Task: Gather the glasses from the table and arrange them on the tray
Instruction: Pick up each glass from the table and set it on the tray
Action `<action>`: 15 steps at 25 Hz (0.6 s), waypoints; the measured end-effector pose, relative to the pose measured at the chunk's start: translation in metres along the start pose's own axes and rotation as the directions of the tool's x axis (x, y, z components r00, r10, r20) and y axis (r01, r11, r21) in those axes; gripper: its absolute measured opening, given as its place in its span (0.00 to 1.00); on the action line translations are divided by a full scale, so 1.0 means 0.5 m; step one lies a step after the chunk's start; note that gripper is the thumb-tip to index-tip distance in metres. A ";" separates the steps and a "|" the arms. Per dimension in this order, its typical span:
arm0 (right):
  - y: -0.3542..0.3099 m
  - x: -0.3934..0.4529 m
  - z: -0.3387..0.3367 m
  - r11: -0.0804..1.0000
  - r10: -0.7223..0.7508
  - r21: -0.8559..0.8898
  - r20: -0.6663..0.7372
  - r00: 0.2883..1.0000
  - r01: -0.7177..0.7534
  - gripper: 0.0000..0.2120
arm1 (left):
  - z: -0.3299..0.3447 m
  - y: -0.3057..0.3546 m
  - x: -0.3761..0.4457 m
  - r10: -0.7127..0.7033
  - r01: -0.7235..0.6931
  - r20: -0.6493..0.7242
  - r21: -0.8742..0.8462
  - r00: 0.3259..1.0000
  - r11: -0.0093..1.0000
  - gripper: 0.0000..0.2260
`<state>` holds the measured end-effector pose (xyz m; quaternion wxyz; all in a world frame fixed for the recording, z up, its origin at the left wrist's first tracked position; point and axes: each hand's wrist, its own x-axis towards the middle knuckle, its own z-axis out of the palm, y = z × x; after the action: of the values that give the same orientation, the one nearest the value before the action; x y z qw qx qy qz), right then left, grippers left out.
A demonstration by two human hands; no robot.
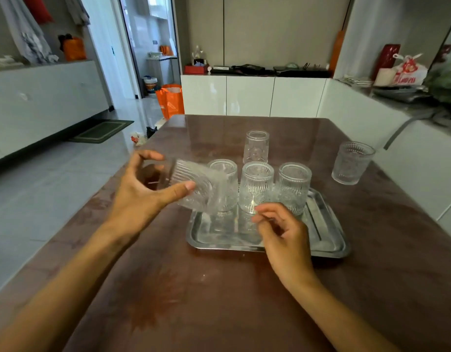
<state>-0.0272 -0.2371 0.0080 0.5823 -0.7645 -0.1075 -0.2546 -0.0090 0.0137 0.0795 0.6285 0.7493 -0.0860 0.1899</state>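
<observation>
Clear ribbed pressed-glass tumblers (256, 190) at centre frame glint; the rectangular steel tray (328, 240) is mirror-polished; the reddish-brown stone-look tabletop (193, 288) is smooth and glossy.

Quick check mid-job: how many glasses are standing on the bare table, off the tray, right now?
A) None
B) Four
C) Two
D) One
C: one glass stands beyond the tray and another glass to its right, both on the table; the left hand holds a tilted glass in the air.
</observation>
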 end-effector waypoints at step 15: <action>-0.037 0.038 -0.051 0.999 0.000 -0.033 -0.169 0.986 -0.006 0.14 | 0.095 -0.056 0.024 0.059 -0.064 0.056 0.078 0.997 0.995 0.10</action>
<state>-0.0262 -0.2581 0.0381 0.5768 -0.7501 -0.0524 -0.3191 0.0209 -0.0258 0.0522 0.5894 0.7757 -0.1182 0.1922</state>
